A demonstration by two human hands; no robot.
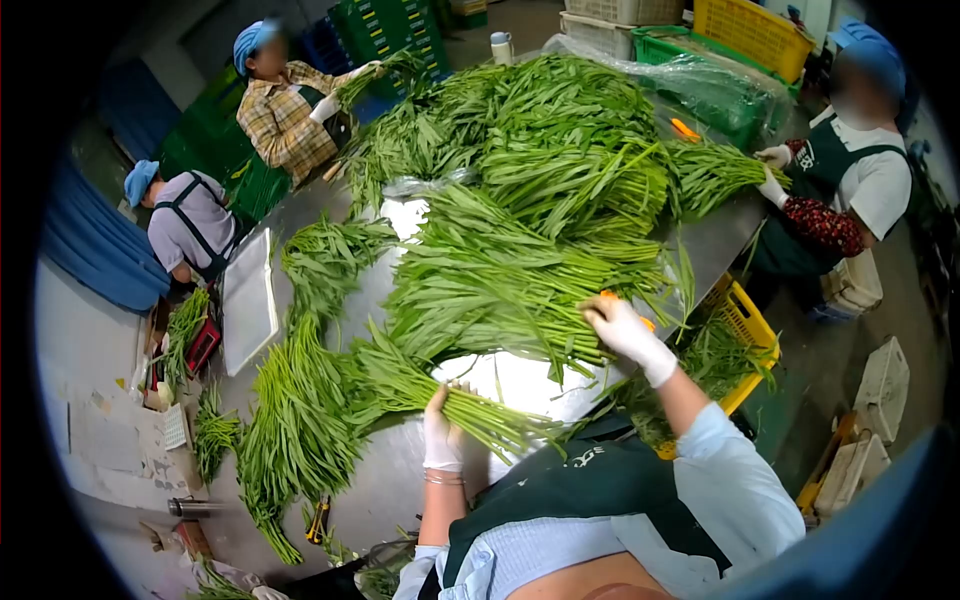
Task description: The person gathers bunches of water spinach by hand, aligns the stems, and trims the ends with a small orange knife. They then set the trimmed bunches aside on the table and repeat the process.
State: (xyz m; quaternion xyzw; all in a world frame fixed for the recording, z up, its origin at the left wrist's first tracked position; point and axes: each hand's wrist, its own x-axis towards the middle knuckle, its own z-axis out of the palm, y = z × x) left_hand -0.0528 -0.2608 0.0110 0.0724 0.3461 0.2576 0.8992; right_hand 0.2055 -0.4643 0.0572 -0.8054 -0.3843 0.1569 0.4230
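My left hand (441,432), in a white glove, is closed round a bundle of long green stems (490,412) near the table's front edge. The leaves of that bundle point to the left and the cut ends to the right. My right hand (622,332), also gloved, is at the stem ends of a wide leafy pile (480,280) on the metal table (390,460). An orange-handled thing (647,323) shows at this hand; its fingers are bent, and what they hold is hard to make out.
A big heap of greens (570,130) covers the table's far side. More bundles (300,410) lie left, near a yellow-black cutter (318,521). A yellow crate (750,330) stands at the right. Co-workers are at the right (850,170), far left (290,110) and left (190,220).
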